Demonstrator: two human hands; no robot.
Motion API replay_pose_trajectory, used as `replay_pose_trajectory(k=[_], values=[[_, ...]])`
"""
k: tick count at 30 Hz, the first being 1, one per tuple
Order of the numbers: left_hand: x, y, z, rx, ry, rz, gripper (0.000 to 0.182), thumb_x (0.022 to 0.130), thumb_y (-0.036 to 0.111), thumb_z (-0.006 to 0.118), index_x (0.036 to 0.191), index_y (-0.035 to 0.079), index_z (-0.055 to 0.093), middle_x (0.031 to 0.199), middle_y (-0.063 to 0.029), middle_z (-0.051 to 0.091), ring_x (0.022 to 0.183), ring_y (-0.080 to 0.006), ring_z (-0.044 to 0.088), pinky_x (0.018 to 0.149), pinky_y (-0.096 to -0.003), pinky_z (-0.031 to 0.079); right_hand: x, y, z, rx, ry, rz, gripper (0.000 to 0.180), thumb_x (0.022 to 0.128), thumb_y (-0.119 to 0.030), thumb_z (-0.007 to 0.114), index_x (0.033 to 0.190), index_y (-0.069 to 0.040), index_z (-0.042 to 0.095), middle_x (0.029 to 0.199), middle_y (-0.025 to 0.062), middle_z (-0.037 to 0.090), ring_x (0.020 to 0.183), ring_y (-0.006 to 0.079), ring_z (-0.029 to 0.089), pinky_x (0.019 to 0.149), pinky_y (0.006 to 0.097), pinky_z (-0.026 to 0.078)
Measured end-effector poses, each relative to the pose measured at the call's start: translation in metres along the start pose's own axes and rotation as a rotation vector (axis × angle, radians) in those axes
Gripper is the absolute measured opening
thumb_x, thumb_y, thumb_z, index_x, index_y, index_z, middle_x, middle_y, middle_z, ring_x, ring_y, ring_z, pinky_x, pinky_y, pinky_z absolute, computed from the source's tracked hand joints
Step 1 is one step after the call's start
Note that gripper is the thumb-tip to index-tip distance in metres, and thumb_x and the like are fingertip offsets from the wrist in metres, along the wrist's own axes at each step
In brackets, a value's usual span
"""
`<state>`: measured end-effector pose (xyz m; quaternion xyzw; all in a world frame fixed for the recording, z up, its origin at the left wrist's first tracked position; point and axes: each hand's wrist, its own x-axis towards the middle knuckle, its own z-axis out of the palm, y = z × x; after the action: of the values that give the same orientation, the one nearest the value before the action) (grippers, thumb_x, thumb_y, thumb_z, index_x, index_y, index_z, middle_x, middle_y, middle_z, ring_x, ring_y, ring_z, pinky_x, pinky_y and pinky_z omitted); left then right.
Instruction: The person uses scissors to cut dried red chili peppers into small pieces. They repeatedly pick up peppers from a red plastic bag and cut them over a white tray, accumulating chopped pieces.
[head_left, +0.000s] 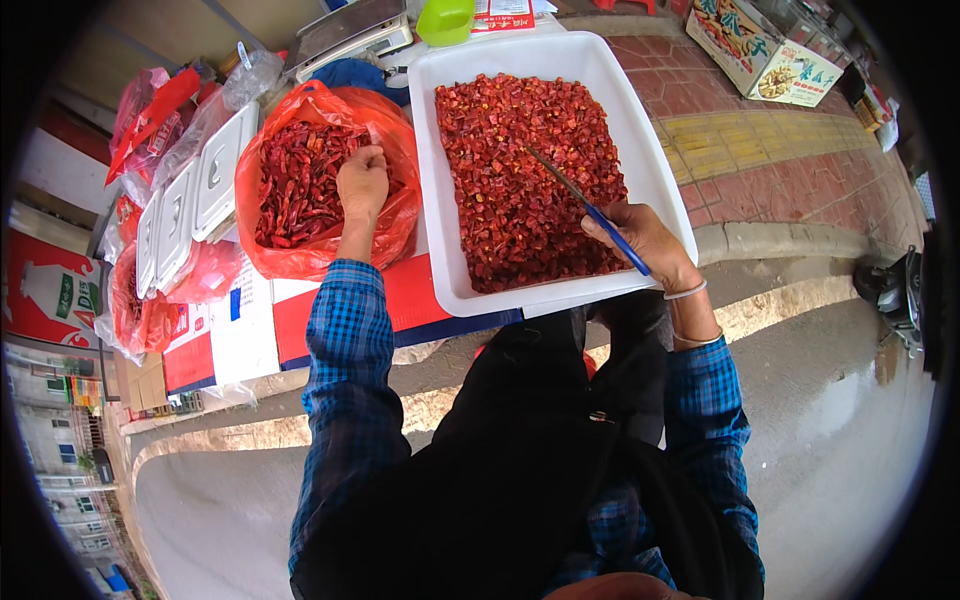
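Note:
My left hand (363, 182) reaches into an open red plastic bag (330, 262) of whole dried red chillies (300, 180); its fingertips are at the chillies, and I cannot tell whether they pinch one. My right hand (643, 238) holds blue-handled scissors (592, 210) over a white plastic tray (670, 187), blades pointing up and left. Cut pieces of dried red chilli (525, 165) cover most of the tray's bottom. The tray stands to the right of the bag, at the table's front edge.
White lidded containers (225, 172) and filled plastic bags (146, 322) stand left of the red bag. Behind are a scale (360, 41), a blue cloth (360, 75) and a green plastic container (445, 21). A printed carton (765, 56) stands on the pavement at right.

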<state>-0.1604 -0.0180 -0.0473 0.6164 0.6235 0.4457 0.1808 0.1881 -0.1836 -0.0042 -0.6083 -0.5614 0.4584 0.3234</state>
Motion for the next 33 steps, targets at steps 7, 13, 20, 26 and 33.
replay_pose_trajectory(k=[7,13,20,26,33], values=[[0.023,-0.025,0.024,0.826,-0.374,0.065,0.029,0.080,0.014,0.055,0.103,0.002,0.066,0.125,-0.0254,0.052,0.102,-0.0392,0.061,0.087,-0.0435,0.049,0.004,0.006,0.000,-0.068,-0.006,-0.009,0.044,0.079,-0.044,0.074,0.081,0.000,0.069,0.058,-0.0014,0.050,0.057,0.0074,0.043,0.050,0.0269,0.035],[0.026,-0.017,0.019,0.898,-0.408,0.094,0.028,0.081,0.015,0.054,0.101,0.000,0.067,0.110,-0.0230,0.063,0.100,-0.0368,0.063,0.086,-0.0429,0.051,0.008,0.013,0.002,-0.072,0.002,-0.066,0.043,0.080,-0.044,0.074,0.081,-0.001,0.069,0.057,-0.0016,0.050,0.056,0.0075,0.043,0.049,0.0271,0.034],[0.028,-0.011,0.019,0.903,-0.359,-0.061,0.028,0.083,0.018,0.054,0.101,0.004,0.069,0.107,-0.0204,0.065,0.101,-0.0346,0.064,0.086,-0.0417,0.051,0.010,0.020,0.002,-0.072,0.009,-0.085,0.044,0.080,-0.045,0.073,0.082,-0.001,0.070,0.057,-0.0010,0.051,0.056,0.0075,0.043,0.049,0.0272,0.034],[0.029,-0.015,0.019,0.903,-0.398,-0.013,0.029,0.083,0.020,0.054,0.103,0.005,0.068,0.107,-0.0202,0.065,0.103,-0.0345,0.063,0.087,-0.0417,0.050,0.011,0.021,0.003,-0.052,0.007,-0.096,0.045,0.079,-0.046,0.073,0.082,-0.001,0.070,0.057,-0.0003,0.051,0.056,0.0081,0.044,0.049,0.0276,0.034],[0.034,-0.039,0.011,0.464,-0.184,-0.043,0.034,0.080,0.026,0.059,0.100,0.000,0.067,0.103,-0.0218,0.066,0.101,-0.0366,0.062,0.083,-0.0424,0.050,0.009,0.016,0.001,-0.099,0.009,-0.076,0.045,0.079,-0.046,0.073,0.081,-0.001,0.069,0.056,0.0011,0.050,0.056,0.0084,0.045,0.050,0.0285,0.035]])
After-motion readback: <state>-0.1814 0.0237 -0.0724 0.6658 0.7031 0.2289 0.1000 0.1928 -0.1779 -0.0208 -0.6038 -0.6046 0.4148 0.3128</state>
